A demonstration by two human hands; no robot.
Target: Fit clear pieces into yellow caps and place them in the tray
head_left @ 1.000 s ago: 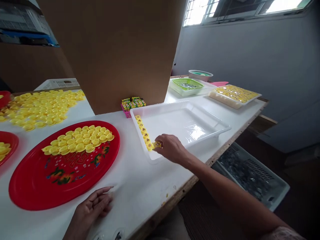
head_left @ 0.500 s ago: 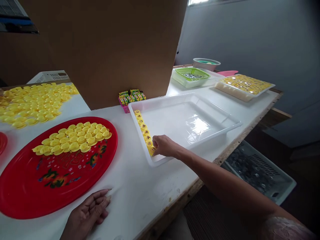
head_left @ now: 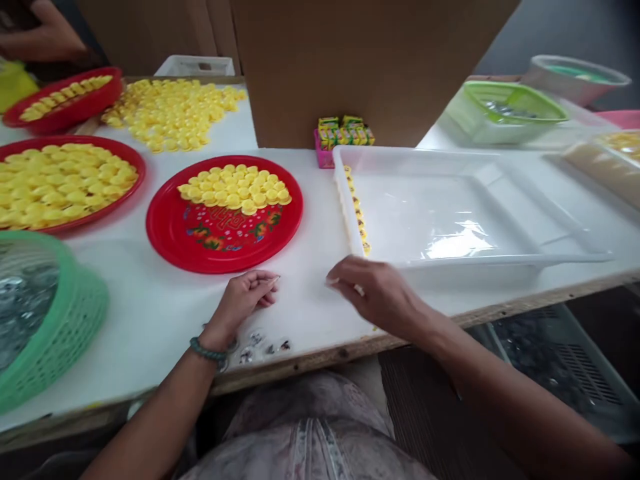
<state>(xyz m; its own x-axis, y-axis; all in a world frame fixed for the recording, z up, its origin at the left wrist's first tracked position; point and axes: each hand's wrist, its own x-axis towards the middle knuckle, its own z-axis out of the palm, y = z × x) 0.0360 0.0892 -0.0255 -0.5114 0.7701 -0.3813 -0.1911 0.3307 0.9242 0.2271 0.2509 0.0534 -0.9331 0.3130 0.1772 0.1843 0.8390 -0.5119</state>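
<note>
My left hand (head_left: 249, 295) rests over the white table in front of a red flowered tray (head_left: 173, 248), thumb and fingers pinched together. A tiny dark speck shows at its fingertips, too small to name. Yellow round caps (head_left: 235, 189) overlap across the tray's far half. My right hand (head_left: 375, 291), a little blurred, hovers at the near left corner of a white plastic tray (head_left: 500, 259). Its thumb stands apart from the bent fingers, and nothing shows in them. Along that tray's left wall runs a row of yellow pieces with dark marks (head_left: 357, 212).
Small clear and dark pieces (head_left: 256, 340) lie by the front edge. A green basket (head_left: 83, 313) of shiny clear pieces and another red tray (head_left: 143, 170) of yellow caps stand left. A pink basket (head_left: 325, 159) holds small boxes. At the upper left is a person's arm (head_left: 55, 40).
My right hand has left the row of yellow pieces and come out over the tray's near left corner. The view has swung left and down, bringing the green basket into sight.
</note>
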